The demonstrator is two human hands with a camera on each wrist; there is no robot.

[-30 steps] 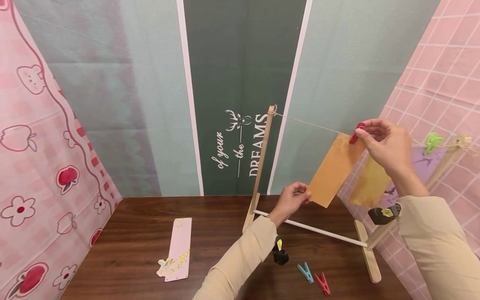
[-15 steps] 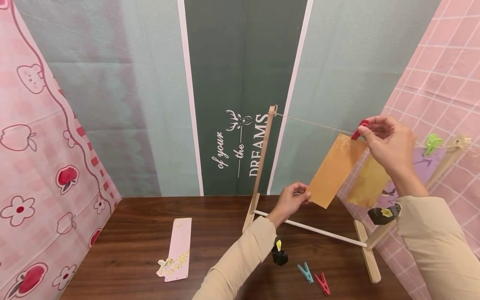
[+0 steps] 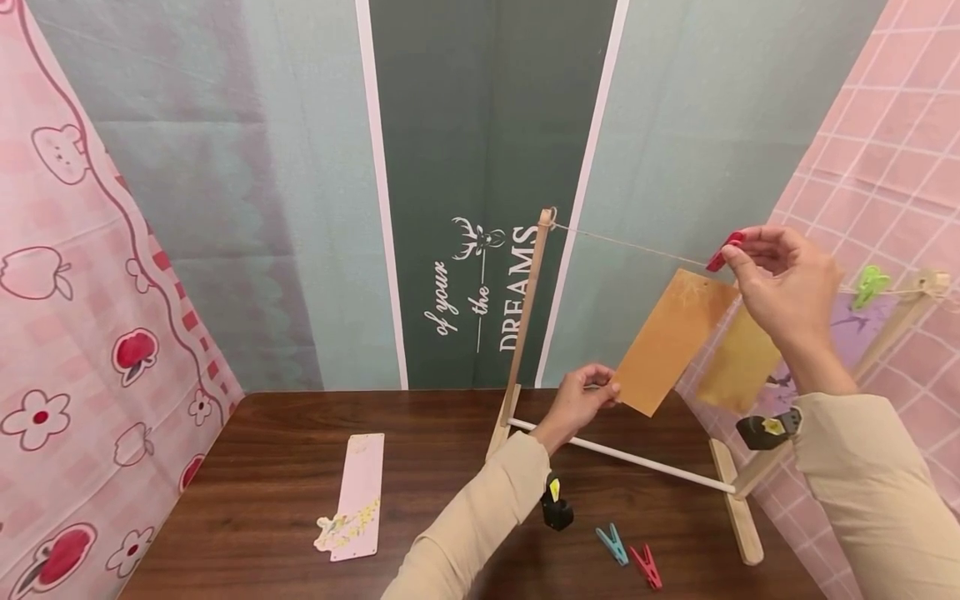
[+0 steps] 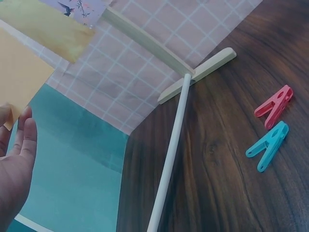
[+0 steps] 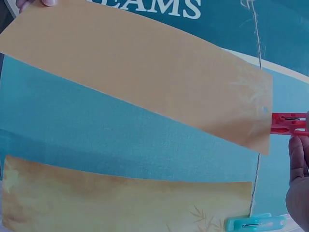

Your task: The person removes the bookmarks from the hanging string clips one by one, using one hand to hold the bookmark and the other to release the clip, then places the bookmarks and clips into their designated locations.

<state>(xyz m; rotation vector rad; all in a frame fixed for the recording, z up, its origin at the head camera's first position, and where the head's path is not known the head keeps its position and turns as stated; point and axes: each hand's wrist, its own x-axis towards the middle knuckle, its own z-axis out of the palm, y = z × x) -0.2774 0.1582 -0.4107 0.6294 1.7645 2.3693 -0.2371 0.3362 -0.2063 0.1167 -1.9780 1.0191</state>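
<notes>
My left hand pinches the lower left corner of an orange card, which hangs tilted in front of a string. A red clothespin is pinched between the thumb and fingers of my right hand. Its tip is right at the card's top edge in the right wrist view, close to a small punched hole. Farther right a yellowish card hangs from the string by a turquoise clothespin. Beyond it a purple card hangs under a green clothespin.
The string runs between the posts of a wooden stand with a white crossbar. On the brown table lie a blue clothespin, another red clothespin and a pink floral card. Pink gridded cloth borders the right side.
My right hand has moved slightly up and right with the red clothespin, whose tip has come away from overlapping the orange card's top edge. My left hand keeps its place on the card.
</notes>
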